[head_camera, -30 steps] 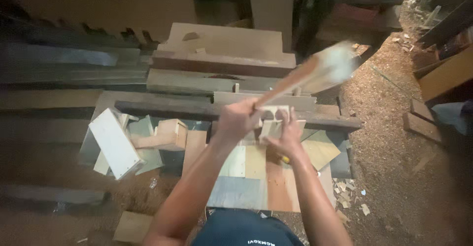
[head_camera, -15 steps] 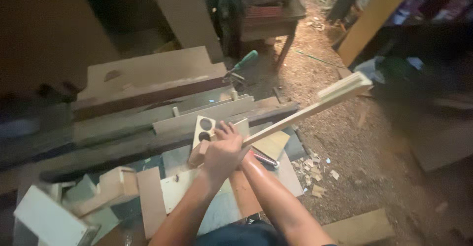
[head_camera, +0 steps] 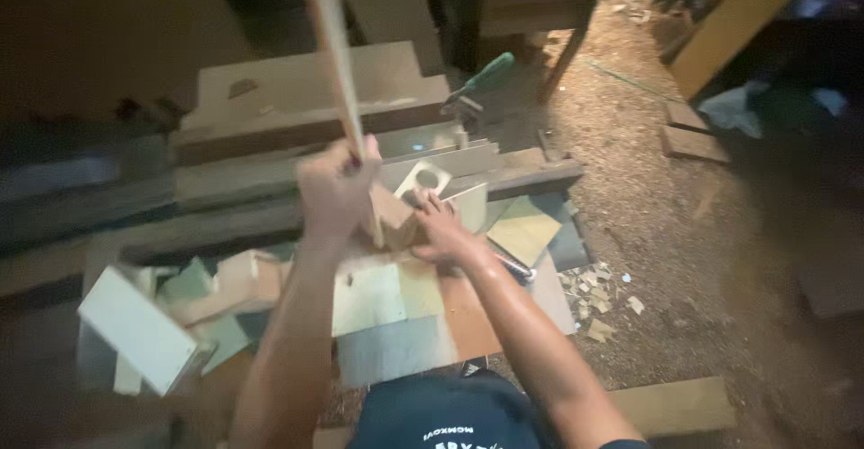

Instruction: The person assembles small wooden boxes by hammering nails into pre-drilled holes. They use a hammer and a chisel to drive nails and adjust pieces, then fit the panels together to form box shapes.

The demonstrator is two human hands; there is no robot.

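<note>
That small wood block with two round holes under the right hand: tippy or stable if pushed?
The holed block looks light and stiff, probably solid wood. It leans on scrap pieces rather than lying flat, so a push would likely tip or slide it; the right hand seems to steady it.

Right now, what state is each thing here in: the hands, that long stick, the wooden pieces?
left hand: closed around the long wooden stick, raised.
long wooden stick: held nearly upright, blurred.
right hand: fingers spread, pressing on the small wooden block.
small wooden block: lying on the boards, under the right hand.
piece with round holes: tilted, untouched.
green-handled tool: lying on the planks, unheld.
wood chips: scattered on the ground.
</note>
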